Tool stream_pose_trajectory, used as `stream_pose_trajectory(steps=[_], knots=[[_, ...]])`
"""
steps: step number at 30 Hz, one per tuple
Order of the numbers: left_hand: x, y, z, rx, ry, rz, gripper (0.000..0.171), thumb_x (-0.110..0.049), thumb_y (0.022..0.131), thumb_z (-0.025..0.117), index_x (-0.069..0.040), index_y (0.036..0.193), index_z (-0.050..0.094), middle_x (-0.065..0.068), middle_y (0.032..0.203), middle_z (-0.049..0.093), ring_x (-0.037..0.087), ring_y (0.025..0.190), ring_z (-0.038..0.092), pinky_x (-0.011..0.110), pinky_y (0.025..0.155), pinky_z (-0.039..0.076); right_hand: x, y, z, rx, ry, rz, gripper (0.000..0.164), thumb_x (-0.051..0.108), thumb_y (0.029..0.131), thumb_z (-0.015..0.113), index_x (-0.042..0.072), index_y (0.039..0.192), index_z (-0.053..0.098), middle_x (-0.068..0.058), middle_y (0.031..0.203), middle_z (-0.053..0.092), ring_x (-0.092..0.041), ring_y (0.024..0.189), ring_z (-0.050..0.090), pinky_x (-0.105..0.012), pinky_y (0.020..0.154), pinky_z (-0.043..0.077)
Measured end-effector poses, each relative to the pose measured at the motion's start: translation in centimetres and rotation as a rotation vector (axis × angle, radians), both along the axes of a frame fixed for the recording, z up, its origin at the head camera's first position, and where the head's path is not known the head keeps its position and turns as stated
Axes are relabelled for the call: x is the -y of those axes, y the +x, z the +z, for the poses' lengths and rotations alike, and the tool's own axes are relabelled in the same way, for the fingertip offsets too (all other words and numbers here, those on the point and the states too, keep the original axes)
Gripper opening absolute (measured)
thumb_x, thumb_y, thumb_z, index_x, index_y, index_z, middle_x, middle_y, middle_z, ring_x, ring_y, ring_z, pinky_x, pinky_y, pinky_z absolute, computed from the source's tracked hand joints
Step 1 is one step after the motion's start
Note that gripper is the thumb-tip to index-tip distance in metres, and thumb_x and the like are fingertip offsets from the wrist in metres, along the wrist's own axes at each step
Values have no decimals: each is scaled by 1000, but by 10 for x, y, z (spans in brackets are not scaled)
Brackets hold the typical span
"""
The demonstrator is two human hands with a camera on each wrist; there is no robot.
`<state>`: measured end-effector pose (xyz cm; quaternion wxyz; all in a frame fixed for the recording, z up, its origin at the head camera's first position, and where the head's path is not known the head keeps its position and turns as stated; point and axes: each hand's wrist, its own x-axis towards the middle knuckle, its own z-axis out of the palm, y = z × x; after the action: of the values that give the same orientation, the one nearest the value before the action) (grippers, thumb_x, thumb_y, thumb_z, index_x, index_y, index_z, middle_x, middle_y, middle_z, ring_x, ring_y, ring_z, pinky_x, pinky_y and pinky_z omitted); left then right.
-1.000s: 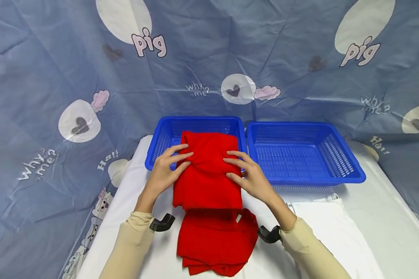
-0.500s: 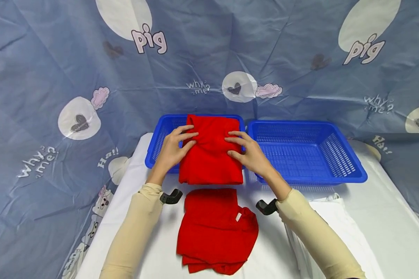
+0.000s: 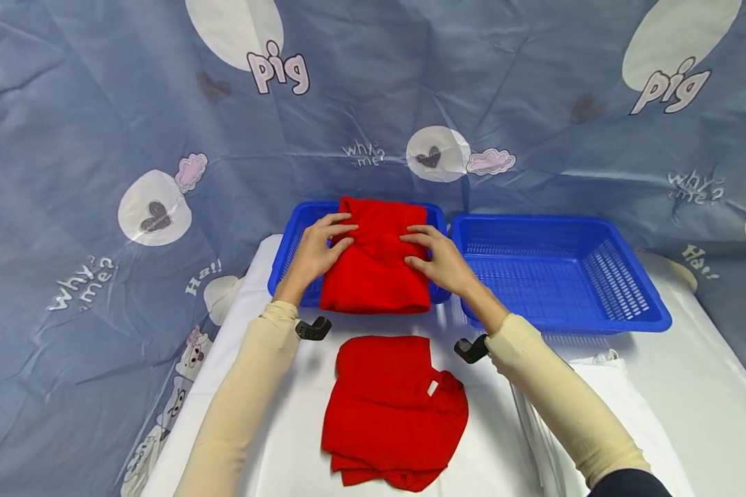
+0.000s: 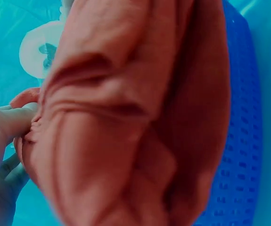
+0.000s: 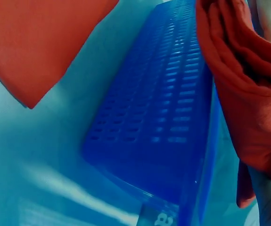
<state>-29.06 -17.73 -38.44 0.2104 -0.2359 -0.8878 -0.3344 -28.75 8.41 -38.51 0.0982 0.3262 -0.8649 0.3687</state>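
Note:
Both hands hold a folded red garment (image 3: 379, 276) above the left blue basket (image 3: 284, 259), its near edge hanging over the basket's front rim. My left hand (image 3: 311, 257) grips its left side; my right hand (image 3: 446, 264) grips the right side. In the left wrist view, fingers (image 4: 13, 123) pinch the bunched red cloth (image 4: 107, 141). The right wrist view has the cloth's folded layers (image 5: 262, 113) beside the basket's perforated wall (image 5: 149, 108), with a hand (image 5: 269, 197) partly visible. The thumbs lie on top; the undersides of both grips are hidden in the head view.
A second folded red garment (image 3: 391, 421) with a small white tag lies on the white-covered table in front. Another blue basket (image 3: 566, 321) stands to the right with nothing seen in it. White folded cloth (image 3: 628, 407) lies at front right, partly behind the right sleeve. A printed curtain (image 3: 373, 90) hangs behind.
Both hands have carried the folded red garment forward, away from the second red garment and farther over the left basket. The second red garment stays in place, now fully uncovered.

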Motion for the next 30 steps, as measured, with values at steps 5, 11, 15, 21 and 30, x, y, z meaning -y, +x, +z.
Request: stream_pose_trajectory(steps=[5,11,15,21,30], knots=[[1,-13,-4,33,-33,10,27,-15,82,63,-13,108,65,5,125,52,23,118,46,37,94,41,3,-11,-3,27,25,-18,38,14,78,66,8,115,59,-10,127,47,-24,121,43,-38,103,33],[1,-28,-6,94,-80,13,27,-15,83,61,-12,110,64,6,127,51,25,119,46,39,92,42,6,-24,-5,89,57,-34,38,13,80,65,7,116,58,-10,129,46,-26,121,42,-40,104,31],[-3,-37,-8,127,-107,20,27,-14,83,61,-11,109,64,7,127,51,26,119,46,39,94,41,6,-32,-8,123,90,-51,38,15,80,65,8,117,58,-9,129,45,-26,122,41,-39,104,31],[-7,-50,-15,157,-156,22,26,-14,83,61,-10,109,65,8,124,53,26,118,46,39,101,35,8,-44,-18,142,135,-60,38,15,80,65,7,117,58,-11,128,46,-28,121,42,-39,103,32],[-9,-55,-41,258,-219,41,28,-16,82,62,-11,110,64,8,123,54,26,117,47,39,101,36,14,-52,-38,146,261,-51,37,12,79,65,5,115,59,-14,126,47,-29,119,44,-39,102,35]])
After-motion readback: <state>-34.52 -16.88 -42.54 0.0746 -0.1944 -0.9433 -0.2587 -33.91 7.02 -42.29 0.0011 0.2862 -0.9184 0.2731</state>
